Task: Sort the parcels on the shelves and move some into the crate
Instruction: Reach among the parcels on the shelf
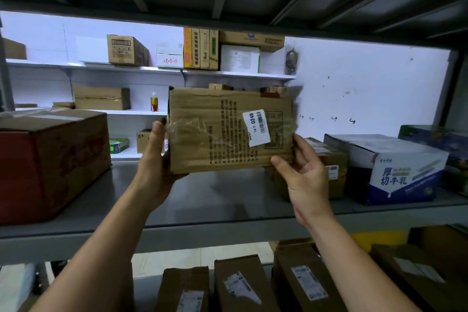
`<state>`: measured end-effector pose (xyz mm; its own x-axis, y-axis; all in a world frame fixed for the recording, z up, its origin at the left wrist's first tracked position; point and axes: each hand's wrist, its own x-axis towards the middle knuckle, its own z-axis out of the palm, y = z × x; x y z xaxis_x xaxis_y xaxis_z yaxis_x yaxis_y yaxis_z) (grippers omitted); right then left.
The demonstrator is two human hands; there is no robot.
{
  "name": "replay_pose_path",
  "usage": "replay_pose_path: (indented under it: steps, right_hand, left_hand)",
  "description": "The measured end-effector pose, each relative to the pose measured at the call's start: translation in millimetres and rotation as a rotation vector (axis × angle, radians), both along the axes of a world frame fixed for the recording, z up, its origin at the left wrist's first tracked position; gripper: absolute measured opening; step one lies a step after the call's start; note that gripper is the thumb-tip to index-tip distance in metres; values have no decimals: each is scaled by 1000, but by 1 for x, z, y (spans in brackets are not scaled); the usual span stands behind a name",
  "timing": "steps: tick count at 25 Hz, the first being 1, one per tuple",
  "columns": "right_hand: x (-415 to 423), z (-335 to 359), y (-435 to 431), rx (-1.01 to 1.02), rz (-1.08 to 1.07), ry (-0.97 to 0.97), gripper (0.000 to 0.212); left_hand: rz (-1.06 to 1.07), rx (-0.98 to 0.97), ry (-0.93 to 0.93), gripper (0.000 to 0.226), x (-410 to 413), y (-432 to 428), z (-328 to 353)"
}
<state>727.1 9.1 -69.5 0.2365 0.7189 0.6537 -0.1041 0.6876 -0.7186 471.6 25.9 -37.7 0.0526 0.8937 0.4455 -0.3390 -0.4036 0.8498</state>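
Cardboard parcel is dead centre, held up in the air over the grey metal shelf, not touching it. Broad printed face is toward the camera, tilted slightly. White barcode label reading "14-7-0246" sits right of middle, and clear tape is wrinkled across the left part.

Left hand is at 8 o'clock of the parcel, clamped on its lower-left edge. The thumb runs up the front of that edge; the fingers are behind the box, hidden.

Right hand is at 4 o'clock, gripping the lower-right corner. The thumb presses the front face near the bottom edge, and the fingers lie close together up the right edge and wrap behind.

Same shelf:
- 9 o'clock: large brown carton with red print, standing on the shelf.
- 3 o'clock: white-and-blue milk carton box.
- Between the milk box and the right hand: a smaller brown parcel, partly hidden by the hand.

6 o'clock, on the shelf below: a row of brown labelled parcels, standing side by side.

11 to 12 o'clock, background: white wall shelves with assorted cartons, plus a small yellow-red bottle just left of the parcel's top corner.
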Motion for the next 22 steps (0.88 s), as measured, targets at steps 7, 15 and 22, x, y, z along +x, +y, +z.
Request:
replay_pose_path:
  steps: [7,15,22]
  right_hand:
    - [-7,-13,4,-12,-31,-28,59]
    - [-4,6,1,18,6,28,29]
    - [13,-5,24,-302,-37,131,66]
  left_hand:
    - [94,44,149,44,4,-6,3]
    - [300,-120,-166,53,-20,24,-12]
    - [1,-257,-315,60,-49,31,-37]
